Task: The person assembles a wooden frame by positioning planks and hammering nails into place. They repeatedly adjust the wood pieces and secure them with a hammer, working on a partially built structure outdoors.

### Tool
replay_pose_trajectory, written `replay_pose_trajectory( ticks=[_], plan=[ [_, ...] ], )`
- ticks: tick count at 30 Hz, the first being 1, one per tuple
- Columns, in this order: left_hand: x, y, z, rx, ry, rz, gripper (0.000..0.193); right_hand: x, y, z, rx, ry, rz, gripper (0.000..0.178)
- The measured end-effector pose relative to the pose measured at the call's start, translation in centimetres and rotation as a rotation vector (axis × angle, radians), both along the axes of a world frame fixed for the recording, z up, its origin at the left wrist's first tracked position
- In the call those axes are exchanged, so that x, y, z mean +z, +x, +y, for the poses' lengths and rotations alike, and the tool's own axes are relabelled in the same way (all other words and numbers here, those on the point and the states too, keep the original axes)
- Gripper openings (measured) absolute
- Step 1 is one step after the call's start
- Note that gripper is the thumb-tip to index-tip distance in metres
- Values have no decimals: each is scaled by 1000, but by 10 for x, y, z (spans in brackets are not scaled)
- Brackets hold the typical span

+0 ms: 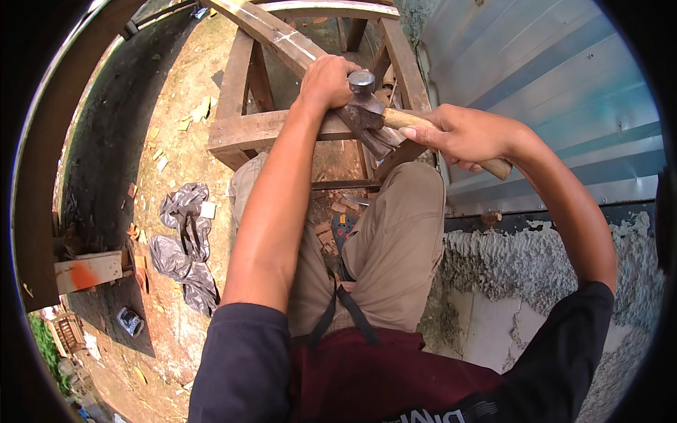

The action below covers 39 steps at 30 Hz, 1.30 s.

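My right hand (469,137) grips the wooden handle of a claw hammer (362,107). The hammer's metal head sits just right of my left hand, over a wooden beam (282,41), its claw pointing down toward me. My left hand (326,81) is closed on this beam, which bears white marks and slants across a wooden sawhorse-like frame (278,128). The undersides of my left fingers are hidden. Below the frame's near rail are my knees, in tan trousers.
Corrugated metal sheeting (536,84) rises close on the right, above a rough plastered wall (508,261). On the ground at left lie a dark plastic bag (185,240), scattered wood chips (201,111) and a crumpled cup (130,321). A board with an orange patch (88,273) stands farther left.
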<state>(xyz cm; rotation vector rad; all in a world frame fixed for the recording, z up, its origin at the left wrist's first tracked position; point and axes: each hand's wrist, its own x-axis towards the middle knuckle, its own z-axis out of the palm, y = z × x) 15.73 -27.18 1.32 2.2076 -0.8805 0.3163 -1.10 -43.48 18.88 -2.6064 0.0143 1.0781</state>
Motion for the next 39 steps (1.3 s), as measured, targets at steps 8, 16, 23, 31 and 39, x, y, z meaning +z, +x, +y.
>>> replay_pose_trajectory(
  ticks=[8,16,23,31,39],
  plan=[
    [1,-4,-2,42,-3,11,36,-36,-59,-73,-291,276,-108,55],
    [0,-4,-6,99,18,25,37,-71,-118,-60,-722,595,-519,50],
    [6,-6,-5,94,59,71,36,-64,-94,-29,-302,371,-691,45],
    [2,-5,-1,54,-18,-18,35,-58,-60,-6,-214,306,-582,49],
    [1,-5,-4,52,-29,32,34,-39,-34,-14,59,308,-566,51]
  ],
)
